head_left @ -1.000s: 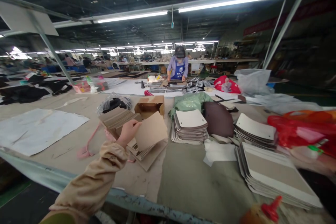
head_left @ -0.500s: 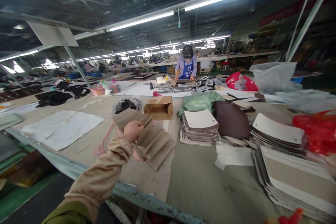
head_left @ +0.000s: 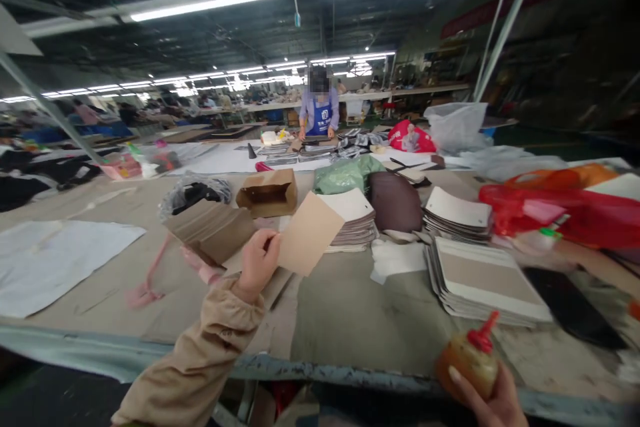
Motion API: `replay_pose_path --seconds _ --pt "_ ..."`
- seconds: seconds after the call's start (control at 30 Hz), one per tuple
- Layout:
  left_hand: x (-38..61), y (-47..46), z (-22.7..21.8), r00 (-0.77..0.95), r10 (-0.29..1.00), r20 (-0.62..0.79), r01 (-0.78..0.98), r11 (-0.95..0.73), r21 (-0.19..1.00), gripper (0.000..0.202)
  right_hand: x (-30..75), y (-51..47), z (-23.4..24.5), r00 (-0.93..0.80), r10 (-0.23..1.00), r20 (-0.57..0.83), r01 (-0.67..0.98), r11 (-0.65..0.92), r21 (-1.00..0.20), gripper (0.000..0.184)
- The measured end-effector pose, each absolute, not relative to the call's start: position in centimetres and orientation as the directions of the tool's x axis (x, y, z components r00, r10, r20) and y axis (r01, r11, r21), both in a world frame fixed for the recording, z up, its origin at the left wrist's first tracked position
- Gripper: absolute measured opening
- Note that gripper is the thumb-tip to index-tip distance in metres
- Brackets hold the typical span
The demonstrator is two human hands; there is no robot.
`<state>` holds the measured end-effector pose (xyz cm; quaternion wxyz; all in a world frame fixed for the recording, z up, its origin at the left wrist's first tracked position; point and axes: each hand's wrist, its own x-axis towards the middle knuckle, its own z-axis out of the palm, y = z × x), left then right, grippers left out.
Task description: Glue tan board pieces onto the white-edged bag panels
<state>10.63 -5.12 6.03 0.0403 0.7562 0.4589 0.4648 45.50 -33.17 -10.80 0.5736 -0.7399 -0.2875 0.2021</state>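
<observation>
Left hand (head_left: 259, 261) closed in a pinch on the left edge of a tan, flat, four-sided card-like sheet (head_left: 311, 235), which sticks out to the right of the fingers, raised above the table. Sheet looks light and fairly stiff — it holds itself nearly flat from one edge — so probably easy to lift, though a hard squeeze could crease it; best held by edge or corner, face left free. Right hand (head_left: 493, 397), well off to the right and nearer the body, is wrapped around an amber, rounded squeeze bottle with a red nozzle (head_left: 470, 363); likely soft-walled, perhaps slick, best gripped about the body below the nozzle. Left of the pinch, a bundle of brown card pieces (head_left: 215, 230); beyond it, an open brown cardboard box (head_left: 267, 193). Against half a second ago: left hand was down at the cards, now the sheet is up and clear — and the right hand has come into view.
</observation>
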Motion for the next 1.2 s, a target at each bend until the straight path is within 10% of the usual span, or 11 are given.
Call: replay_pose_path --seconds 0.37,0.7,1.2 --pt "17.2 -17.0 -5.4 0.840 0.327 0.433 0.224 -0.936 0.272 0.021 43.2 -35.8 -8.6 0.692 0.721 -0.037 0.171 -0.213 -0.962 0.081" --pt "13.8 -19.1 -8.0 0.787 0.582 0.206 0.473 -0.783 0.404 0.031 40.1 -33.5 -5.9 0.606 0.765 0.218 0.499 -0.152 -0.853 0.050" --pt "11.4 -16.9 -8.3 0.805 0.526 0.272 0.347 -0.791 0.504 0.024 34.9 -27.0 -5.4 0.076 0.867 0.492 0.881 0.173 -0.440 0.034"
